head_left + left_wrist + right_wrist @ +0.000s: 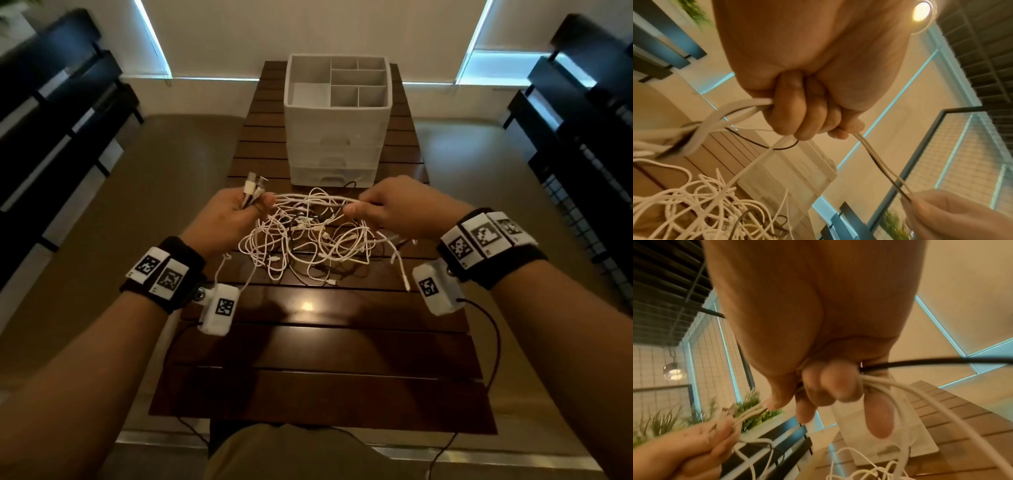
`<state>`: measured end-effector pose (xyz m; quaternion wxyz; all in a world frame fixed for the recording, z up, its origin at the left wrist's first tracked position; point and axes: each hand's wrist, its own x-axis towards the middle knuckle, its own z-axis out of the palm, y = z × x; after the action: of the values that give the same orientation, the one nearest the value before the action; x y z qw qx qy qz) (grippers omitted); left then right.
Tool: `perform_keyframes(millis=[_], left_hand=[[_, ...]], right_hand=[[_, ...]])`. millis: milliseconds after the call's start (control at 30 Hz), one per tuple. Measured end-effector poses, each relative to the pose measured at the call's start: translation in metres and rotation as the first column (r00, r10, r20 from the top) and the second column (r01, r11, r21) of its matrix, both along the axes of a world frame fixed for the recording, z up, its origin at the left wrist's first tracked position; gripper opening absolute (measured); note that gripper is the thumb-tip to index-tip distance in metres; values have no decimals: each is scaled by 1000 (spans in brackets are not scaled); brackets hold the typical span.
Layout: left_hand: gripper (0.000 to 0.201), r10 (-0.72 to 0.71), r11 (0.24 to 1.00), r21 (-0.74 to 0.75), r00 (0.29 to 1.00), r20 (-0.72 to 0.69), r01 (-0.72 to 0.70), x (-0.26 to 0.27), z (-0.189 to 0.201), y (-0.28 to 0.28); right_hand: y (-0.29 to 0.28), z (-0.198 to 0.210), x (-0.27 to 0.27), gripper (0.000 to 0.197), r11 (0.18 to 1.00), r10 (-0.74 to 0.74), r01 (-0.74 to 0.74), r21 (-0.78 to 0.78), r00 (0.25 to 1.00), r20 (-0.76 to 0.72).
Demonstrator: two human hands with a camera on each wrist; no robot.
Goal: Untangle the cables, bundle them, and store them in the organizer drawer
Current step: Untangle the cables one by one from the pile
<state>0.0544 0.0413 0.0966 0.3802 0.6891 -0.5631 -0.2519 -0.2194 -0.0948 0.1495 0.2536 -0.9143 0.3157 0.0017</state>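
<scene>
Head view: left hand (224, 214) has its fingers clamped round a gathered set of cable ends, plugs (254, 183) sticking up past the fist; right hand (394, 209) pinches the same run of strands further along, so a short stretch hangs taut between them above the counter (308, 346). The cable tangle (308, 240) lies mostly on the slats, just before the white drawer organizer (337, 120), whose drawers look closed.
Left wrist view: fingers (797, 116) wrapped tight on white and black leads; one thick white loop (701, 129) circles other strands.
Right wrist view: fingers (838, 382) curled on a black cable (941, 361) and several white ones.
Advice: keep the plug ends fixed in the left fist and slide the right pinch along slowly; tugging would likely tighten that loop.
</scene>
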Motion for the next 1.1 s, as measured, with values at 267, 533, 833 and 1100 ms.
perform_keyframes(millis=[267, 533, 833, 1100], left_hand=[[49, 92, 993, -63, 990, -103, -98, 13, -2, 2], [43, 94, 993, -47, 977, -194, -105, 14, -3, 6], [47, -58, 967, 232, 980, -191, 102, -10, -16, 13], [46, 40, 964, 248, 863, -503, 100, -21, -18, 20]], right_hand=[[-9, -4, -5, 33, 998, -59, 57, 17, 908, 414], [-13, -10, -14, 30, 994, -87, 104, -18, 901, 424], [-12, -61, -27, 46, 999, -35, 24, -32, 921, -388], [-15, -119, -55, 41, 975, -223, 164, -151, 706, -672]])
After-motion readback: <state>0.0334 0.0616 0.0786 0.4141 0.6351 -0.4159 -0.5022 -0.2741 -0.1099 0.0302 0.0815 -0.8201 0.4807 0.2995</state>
